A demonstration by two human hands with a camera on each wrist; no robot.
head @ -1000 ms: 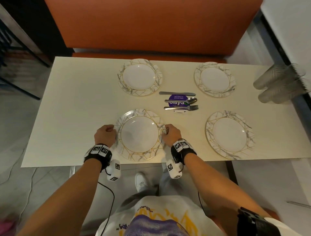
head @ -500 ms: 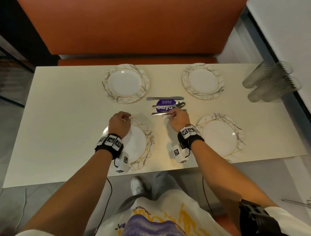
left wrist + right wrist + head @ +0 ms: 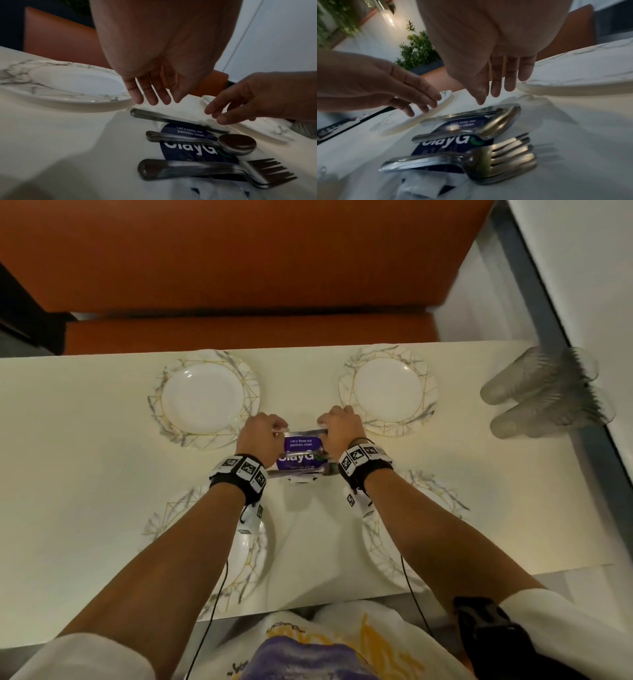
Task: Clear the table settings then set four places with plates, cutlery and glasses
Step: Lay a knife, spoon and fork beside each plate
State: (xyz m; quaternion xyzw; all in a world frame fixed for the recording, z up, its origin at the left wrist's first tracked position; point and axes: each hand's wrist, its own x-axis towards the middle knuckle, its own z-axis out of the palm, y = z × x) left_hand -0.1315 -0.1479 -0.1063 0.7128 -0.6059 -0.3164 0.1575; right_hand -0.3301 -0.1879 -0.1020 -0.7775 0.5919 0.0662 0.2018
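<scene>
Your left hand (image 3: 150, 86) and right hand (image 3: 494, 75) hover over knife (image 3: 171, 120), fingers straight, apart, gripping nothing.

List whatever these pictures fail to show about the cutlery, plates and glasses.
- Knives: the count is unclear in both wrist views; the stack is dark and blurred.
- Near plates: in the head view, the forearms cover much of each.
- Glasses: smeared by blur at the head view's right side; number uncertain.
- Purple card: lower text hidden by the forks.
</scene>
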